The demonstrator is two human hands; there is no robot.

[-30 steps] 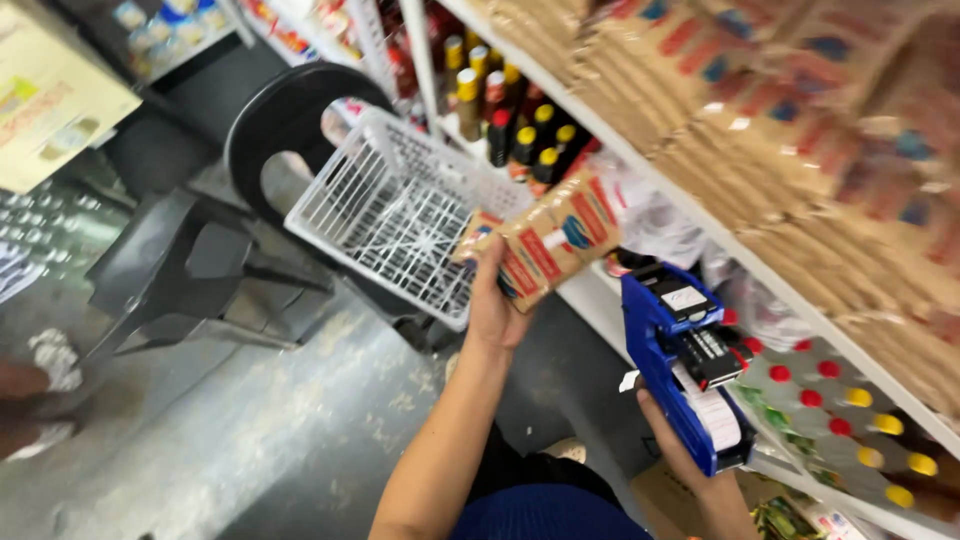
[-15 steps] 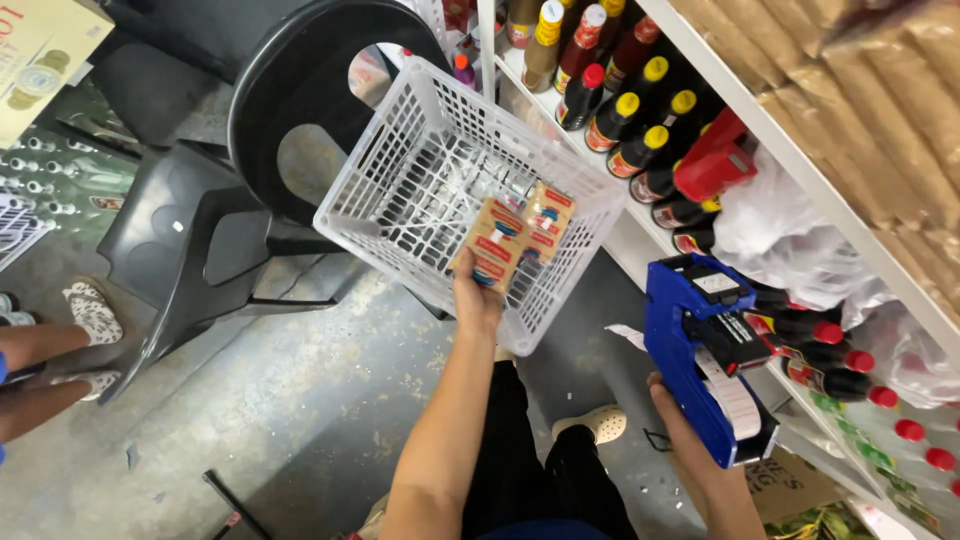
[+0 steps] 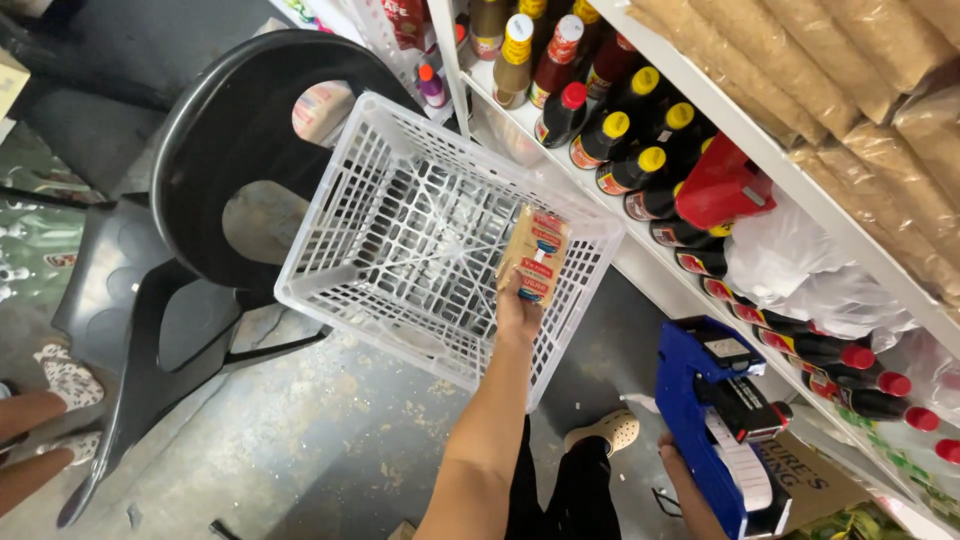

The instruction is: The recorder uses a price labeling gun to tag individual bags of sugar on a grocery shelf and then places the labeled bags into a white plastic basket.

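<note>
Left hand (image 3: 517,312) pinches tan packet (image 3: 534,254) inside white basket (image 3: 330,262); right hand (image 3: 690,490), right of basket, grips blue price gun (image 3: 720,425).

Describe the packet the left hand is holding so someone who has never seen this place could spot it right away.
Find the white plastic lattice basket standing beside the black plastic chair, below the shelf of dark sauce bottles. At the basket's right wall, the left hand holds a flat tan packet with red and blue labels. It is the only thing inside the basket.
</note>
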